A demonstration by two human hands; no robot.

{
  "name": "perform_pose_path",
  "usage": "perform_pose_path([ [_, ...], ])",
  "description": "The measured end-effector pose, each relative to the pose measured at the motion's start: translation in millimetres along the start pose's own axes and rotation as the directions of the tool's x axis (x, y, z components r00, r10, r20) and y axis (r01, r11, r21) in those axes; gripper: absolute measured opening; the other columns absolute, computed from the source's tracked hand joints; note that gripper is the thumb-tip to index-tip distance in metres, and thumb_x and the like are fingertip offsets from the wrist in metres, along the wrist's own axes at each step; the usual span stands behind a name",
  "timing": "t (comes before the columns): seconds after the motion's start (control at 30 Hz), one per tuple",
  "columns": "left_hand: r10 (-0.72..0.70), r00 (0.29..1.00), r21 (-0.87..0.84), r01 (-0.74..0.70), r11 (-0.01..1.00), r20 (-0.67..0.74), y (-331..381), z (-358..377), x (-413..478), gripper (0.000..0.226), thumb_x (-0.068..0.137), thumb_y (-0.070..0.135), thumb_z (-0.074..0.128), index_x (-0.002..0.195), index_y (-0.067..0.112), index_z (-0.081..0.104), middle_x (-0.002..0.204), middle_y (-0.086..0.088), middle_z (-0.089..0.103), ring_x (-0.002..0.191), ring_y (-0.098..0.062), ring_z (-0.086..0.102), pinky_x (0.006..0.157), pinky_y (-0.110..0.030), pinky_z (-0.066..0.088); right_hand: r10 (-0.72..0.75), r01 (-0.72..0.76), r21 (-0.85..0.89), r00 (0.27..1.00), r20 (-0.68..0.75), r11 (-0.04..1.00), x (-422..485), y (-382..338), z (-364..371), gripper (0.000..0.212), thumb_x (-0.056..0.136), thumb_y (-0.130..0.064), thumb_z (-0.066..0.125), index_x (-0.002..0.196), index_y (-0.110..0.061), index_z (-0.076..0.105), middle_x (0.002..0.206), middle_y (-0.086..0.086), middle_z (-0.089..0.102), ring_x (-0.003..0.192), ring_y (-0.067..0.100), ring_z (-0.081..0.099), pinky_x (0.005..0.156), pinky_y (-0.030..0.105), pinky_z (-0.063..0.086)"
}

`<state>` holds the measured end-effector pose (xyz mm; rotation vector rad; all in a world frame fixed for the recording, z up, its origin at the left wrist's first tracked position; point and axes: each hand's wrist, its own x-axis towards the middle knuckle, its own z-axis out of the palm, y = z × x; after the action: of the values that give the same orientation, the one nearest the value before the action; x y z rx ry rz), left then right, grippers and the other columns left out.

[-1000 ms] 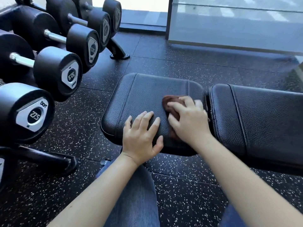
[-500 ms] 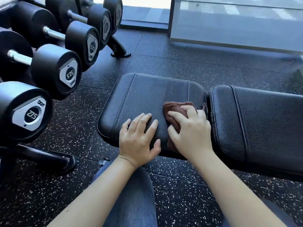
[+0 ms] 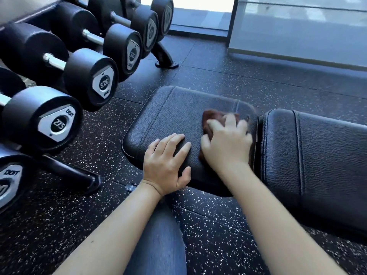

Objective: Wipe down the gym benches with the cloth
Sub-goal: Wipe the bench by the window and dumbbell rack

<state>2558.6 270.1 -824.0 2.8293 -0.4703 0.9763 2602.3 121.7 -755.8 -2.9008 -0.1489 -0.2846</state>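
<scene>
Under the right hand [image 3: 226,149], cloth [image 3: 212,118]; left hand [image 3: 166,165] beside.

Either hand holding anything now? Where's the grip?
Right hand pins the brown cloth to the seat pad, fingers spread flat over its top; no curled grip shows through the blur. Left hand rests open on the pad, holding nothing.

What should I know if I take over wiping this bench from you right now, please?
Left hand: flat on the near edge of the seat pad, holding nothing.
Right hand: fingers spread, pressing the brown cloth onto the pad's right end, beside the gap to the back pad.
Done: a sheen just beyond the cloth suggests that corner is wiped.
Left: probably the rest of the seat pad and the back pad, which show no sheen.
</scene>
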Motion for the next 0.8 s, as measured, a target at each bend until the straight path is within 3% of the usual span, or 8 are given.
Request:
perform_pose_path([
  [0.43,0.014,0.999,0.012,-0.014,1.000,0.043,-0.2,-2.4,0.4,0.047,0.083,0.044,0.037,0.116,0.015,0.054,0.122,-0.016,0.061,0.111,-0.030,0.054,0.087,-0.044,0.044,-0.036,0.036,0.026,0.999,0.031,0.999,-12.8,3.0,-4.4,0.039,0.087,-0.041,0.046,0.123,-0.026,0.055,0.134,0.007,0.039,0.116,0.034,0.035,0.088,0.042,0.037],
  [0.6,-0.003,0.999,-0.024,0.005,1.000,0.053,0.1,-3.0,0.3,0.049,0.082,0.043,0.042,0.111,0.011,0.065,0.120,-0.015,0.062,0.110,-0.031,0.057,0.086,-0.043,0.045,-0.018,0.018,0.012,1.000,-0.008,1.000,-13.1,3.2,-1.6,0.041,0.085,-0.042,0.049,0.124,-0.030,0.056,0.131,0.006,0.045,0.113,0.034,0.039,0.085,0.041,0.038],
  [0.8,0.037,0.994,-0.158,-0.020,0.987,0.105,-6.2,-11.6,-0.1,0.050,0.080,0.041,0.048,0.112,0.008,0.067,0.123,-0.014,0.061,0.114,-0.029,0.055,0.090,-0.042,0.040,0.061,-0.045,0.072,0.968,-0.241,0.996,-42.9,-1.5,5.6,0.045,0.070,-0.042,0.039,0.097,-0.026,0.072,0.106,0.006,0.063,0.088,0.038,0.054,0.067,0.041,0.047],
])
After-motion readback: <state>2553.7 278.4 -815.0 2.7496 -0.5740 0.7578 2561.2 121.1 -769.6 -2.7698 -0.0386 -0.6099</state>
